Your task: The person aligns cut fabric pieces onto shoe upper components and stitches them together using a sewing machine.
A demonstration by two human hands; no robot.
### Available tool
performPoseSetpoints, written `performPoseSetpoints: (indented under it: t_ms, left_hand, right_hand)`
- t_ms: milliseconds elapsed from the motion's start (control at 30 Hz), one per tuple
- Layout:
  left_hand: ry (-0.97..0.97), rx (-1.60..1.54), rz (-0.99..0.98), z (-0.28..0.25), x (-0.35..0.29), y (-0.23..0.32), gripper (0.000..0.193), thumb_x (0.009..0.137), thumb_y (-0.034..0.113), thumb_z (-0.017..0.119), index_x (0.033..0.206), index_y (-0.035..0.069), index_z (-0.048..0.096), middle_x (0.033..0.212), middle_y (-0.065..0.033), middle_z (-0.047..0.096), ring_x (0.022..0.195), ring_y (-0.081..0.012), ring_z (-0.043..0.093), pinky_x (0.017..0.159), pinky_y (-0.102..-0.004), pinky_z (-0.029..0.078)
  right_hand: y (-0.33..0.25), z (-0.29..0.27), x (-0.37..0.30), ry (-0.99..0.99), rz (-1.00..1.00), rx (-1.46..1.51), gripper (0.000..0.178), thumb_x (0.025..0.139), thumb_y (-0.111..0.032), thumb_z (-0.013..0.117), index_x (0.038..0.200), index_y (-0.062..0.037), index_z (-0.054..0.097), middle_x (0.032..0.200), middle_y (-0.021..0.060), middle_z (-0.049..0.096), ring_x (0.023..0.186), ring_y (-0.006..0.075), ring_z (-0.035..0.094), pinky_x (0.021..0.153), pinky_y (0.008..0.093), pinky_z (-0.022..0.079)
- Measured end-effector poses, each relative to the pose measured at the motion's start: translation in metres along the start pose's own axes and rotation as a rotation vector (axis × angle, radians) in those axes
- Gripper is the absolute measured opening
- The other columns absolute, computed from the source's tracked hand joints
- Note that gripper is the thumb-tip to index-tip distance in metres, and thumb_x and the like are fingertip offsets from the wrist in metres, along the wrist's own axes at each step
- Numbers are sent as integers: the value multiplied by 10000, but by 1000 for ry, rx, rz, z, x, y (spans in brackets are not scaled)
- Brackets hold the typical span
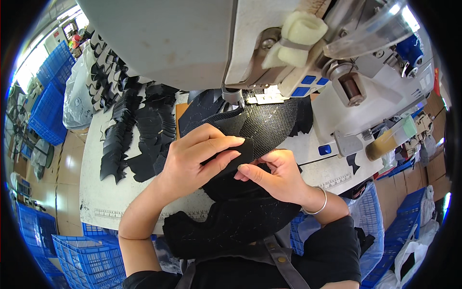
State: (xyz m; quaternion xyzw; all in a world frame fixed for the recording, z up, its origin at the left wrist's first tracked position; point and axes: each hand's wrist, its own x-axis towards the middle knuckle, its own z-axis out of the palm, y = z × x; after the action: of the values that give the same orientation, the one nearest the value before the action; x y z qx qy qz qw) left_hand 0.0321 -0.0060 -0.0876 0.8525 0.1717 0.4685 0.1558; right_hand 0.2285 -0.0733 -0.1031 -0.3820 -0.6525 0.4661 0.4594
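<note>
My left hand pinches a small, flat black piece of material between thumb and fingers. To its right, my right hand is closed, with thumb and fingertips pressed together at the edge of the black work; what exactly they grip is partly hidden. Just beyond both hands, black mesh fabric lies curved under the head of the sewing machine, close to its metal foot. A dark stitched fabric part hangs over the table's near edge onto my lap.
Stacks of black cut pieces lie left on the white table. A jar of yellowish liquid stands right, near a small loose black scrap. Blue crates stand on the floor at both sides. The machine overhangs the work.
</note>
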Motion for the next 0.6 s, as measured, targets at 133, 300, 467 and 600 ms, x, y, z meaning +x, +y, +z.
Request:
performPoseSetpoints:
  t_ms: [133,300,467,600]
  left_hand:
    - [-5,-10,-7,0,0,-1,292,763,37,770,1047,77,714,794,-28,595,608,-129,562,501,-266,455]
    - [-2,-1,-10,2,-1,-1,283,769,19,757,1043,70,712,783,-31,591,604,-143,564,497,-269,455]
    - [139,223,108,7,-5,3,303,718,132,809,993,57,708,787,-29,585,608,-171,538,515,-290,424]
    - [126,439,-19,-9,12,13,463,678,318,830,1029,63,669,907,-63,584,809,-237,553,752,-364,421]
  right_hand:
    - [4,1,0,52,-22,12,223,928,-214,657,881,-4,716,750,41,711,645,65,619,599,222,479]
    - [-1,-1,2,63,21,18,307,958,-233,604,798,5,714,706,51,703,628,71,623,569,226,474]
    - [-3,-3,-2,88,54,-18,354,979,-229,555,770,12,706,692,66,698,611,88,634,549,228,471]
    - [-5,-10,-5,77,74,-100,360,972,-215,561,730,17,692,657,66,678,588,96,632,529,227,467]
